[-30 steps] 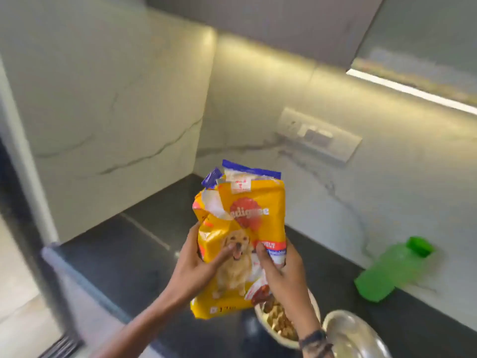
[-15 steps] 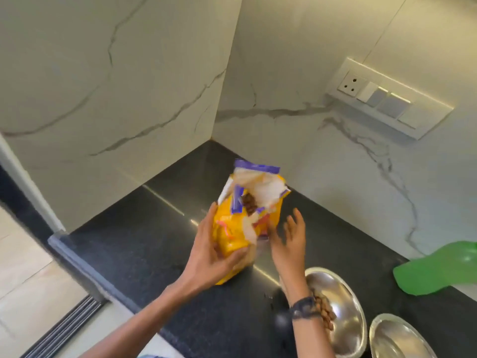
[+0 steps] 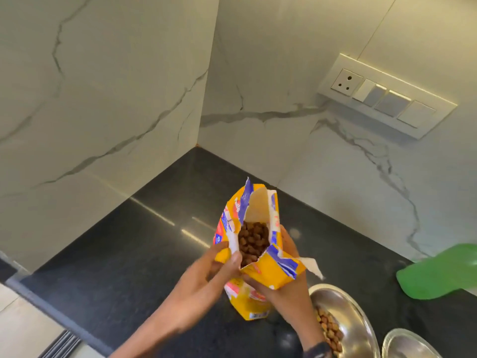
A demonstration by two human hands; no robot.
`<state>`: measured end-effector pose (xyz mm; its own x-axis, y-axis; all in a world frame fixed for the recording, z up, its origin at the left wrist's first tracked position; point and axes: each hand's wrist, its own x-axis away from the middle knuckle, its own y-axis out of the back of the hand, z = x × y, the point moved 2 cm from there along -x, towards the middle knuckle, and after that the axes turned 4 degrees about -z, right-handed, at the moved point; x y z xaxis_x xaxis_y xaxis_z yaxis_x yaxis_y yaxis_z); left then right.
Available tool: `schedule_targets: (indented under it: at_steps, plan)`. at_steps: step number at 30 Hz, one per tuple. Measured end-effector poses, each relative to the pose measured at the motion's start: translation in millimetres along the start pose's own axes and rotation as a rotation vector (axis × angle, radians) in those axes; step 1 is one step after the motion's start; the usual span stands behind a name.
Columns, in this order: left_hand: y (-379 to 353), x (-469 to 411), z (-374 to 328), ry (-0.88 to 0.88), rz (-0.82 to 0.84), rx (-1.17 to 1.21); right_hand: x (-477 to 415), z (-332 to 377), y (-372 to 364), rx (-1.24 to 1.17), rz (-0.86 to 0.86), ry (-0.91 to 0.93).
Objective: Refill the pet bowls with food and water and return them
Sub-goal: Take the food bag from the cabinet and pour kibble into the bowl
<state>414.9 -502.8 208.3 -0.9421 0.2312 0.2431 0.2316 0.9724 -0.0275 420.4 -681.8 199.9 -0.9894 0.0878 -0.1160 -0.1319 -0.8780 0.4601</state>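
One bag [image 3: 260, 270] is standing open mid-counter [image 3: 129, 254], and two hands are clamping it: the left hand [image 3: 206, 277] pinching the torn mouth, the right hand [image 3: 284, 288] wrapping its side. Two bowls are sitting at the front right corner, the near bowl [image 3: 346, 308] holding kibble, the far bowl [image 3: 407, 344] beside it. One bottle [image 3: 438, 272] is lying at the right edge.

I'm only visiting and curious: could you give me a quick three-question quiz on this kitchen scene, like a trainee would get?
1. True or false: the yellow dog-food bag is open at the top.
2. Of the left hand and right hand, which grips it? A left only; B right only; C both.
3. Besides the bag, what holds brown kibble?
Key: 1 true; 2 C; 3 the round steel bowl.
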Motion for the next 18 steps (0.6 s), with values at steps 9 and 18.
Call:
schedule_targets:
  at_steps: [9,18]
  plan:
    - [9.1,-12.1,-21.8,-0.147,-0.344,-0.138,30.9,5.1,-19.1,-0.104,-0.334,0.101]
    - [12.3,-11.6,-35.8,-0.236,-0.454,-0.379,19.7,19.2,-38.7,-0.024,-0.43,0.185]
